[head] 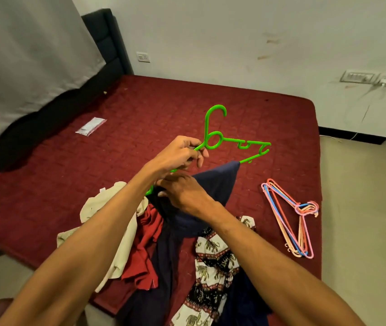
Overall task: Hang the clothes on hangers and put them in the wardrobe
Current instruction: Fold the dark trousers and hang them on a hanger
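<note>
Forearms (88,255) meet mid-frame: dressing a hanger.
Left hand (178,156) grips green hanger (213,140); right hand (183,194) pinches navy garment (218,184), which probably needs pulling across next.

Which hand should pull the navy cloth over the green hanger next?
Likely the right hand: it already grips the navy cloth at the near end of the green hanger, while the left hand is busy holding it by the neck.
</note>
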